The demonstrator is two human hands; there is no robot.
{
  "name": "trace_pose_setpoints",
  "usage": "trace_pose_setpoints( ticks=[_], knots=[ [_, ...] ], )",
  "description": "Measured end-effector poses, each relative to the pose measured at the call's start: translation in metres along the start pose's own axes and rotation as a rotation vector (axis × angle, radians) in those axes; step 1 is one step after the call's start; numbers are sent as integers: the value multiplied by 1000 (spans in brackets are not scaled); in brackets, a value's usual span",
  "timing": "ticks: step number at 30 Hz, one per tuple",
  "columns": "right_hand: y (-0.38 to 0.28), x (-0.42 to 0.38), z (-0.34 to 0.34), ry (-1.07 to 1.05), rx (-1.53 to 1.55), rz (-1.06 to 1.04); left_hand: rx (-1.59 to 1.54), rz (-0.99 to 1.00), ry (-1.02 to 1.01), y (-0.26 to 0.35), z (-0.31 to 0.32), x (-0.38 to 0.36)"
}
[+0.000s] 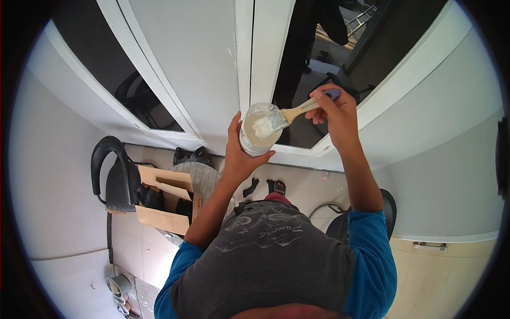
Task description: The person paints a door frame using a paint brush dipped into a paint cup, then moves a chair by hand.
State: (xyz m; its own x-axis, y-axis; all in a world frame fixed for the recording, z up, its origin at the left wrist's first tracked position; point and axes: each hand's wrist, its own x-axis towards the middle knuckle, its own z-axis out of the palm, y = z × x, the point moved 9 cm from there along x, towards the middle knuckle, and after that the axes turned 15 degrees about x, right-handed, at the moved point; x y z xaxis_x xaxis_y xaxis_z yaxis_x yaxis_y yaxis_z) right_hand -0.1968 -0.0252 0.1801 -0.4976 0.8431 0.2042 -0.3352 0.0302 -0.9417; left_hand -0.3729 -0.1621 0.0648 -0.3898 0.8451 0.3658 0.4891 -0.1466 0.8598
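Note:
My left hand is wrapped round a paint-streaked tub and holds it up in front of the wall. Pale, off-white paint fills the inside of the tub. Between the fingers and thumb of my right hand is the handle of a paintbrush, light wood with a purple end. Its bristles, coated in white paint, point down to the left over the tub's mouth and overlap the paint in this view.
Ahead stand white door or window frames with dark glass. An open cardboard box sits at lower left beside a black chair. Another black chair is behind my right elbow. A cabinet with a metal handle is at right.

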Motion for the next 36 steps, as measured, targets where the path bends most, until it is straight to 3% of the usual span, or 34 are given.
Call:
trace_pose_setpoints(
  ticks=[3,10,13,16,23,25,31,36],
  knots=[
    [10,2,-21,106,141,26,-31,1,0,6,2,5],
    [22,-1,-48,180,331,-43,-92,-4,-23,13,14,15],
    [26,-2,-59,213,459,-59,-20,85,0,9,23,22],
    [29,-3,-74,218,518,-117,-141,62,-21,1,39,29],
    [17,-7,-95,259,480,-125,-133,116,-80,14,70,43],
    [2,-9,-98,288,154,-180,-189,61,-130,8,85,47],
    [-18,-7,-105,273,70,-214,-211,68,-155,15,101,55],
    [9,2,-123,330,383,-91,-268,66,-143,3,109,65]
  ],
)
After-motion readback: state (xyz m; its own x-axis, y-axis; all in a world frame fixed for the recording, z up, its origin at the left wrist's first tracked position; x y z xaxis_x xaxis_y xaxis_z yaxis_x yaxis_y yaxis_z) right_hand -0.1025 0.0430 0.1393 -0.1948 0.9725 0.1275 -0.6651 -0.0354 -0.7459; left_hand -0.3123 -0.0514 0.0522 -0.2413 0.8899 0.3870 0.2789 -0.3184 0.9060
